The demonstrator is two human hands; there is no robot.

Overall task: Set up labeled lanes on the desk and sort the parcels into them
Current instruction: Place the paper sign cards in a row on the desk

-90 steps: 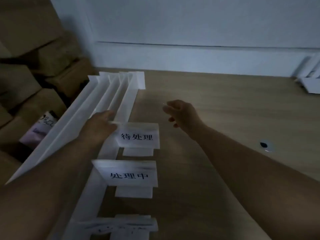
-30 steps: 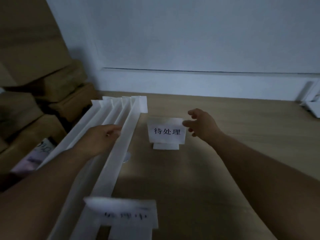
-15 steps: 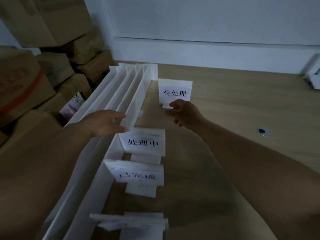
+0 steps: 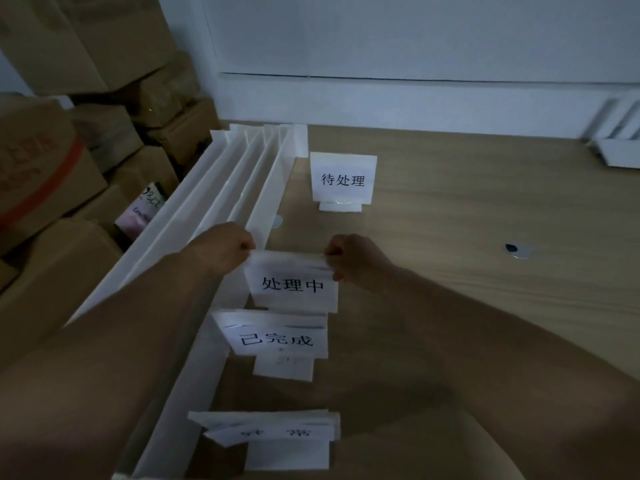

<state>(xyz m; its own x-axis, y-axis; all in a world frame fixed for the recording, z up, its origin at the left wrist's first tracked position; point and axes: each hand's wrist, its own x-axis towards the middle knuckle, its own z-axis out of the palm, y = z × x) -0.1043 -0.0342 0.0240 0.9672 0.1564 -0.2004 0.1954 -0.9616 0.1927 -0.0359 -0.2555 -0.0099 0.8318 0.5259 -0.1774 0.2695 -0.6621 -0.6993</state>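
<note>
- The 处理中 card (image 4: 294,285) is between the two hands, toward the near middle of the tabletop (image 4: 467,209) and just right of the white divider strips (image 4: 242,188). Its foot is hidden behind the 已完成 card (image 4: 277,339), so I cannot tell whether it rests on the wood or is lifted.
- The left hand (image 4: 225,245) has its fingers (image 4: 246,244) curled in, pinching the card's upper left corner. The right hand (image 4: 356,259) pinches the upper right corner the same way.
- By its look, the card is a thin white sheet on a small foot. It is probably very light and somewhat bendy, and apt to bow or tip if squeezed hard or pulled from one side.
- The two top corners seem a sound hold, since they leave the printed face clear and keep the sheet square. A lower grip near the foot would likely steady it better for setting down.
- The 待处理 card (image 4: 343,180) stands upright farther back, well apart. A fourth card (image 4: 273,432), its writing blurred, is nearest the person.
- Cardboard boxes (image 4: 52,161) are stacked beyond the left edge, with neither hand on them.
</note>
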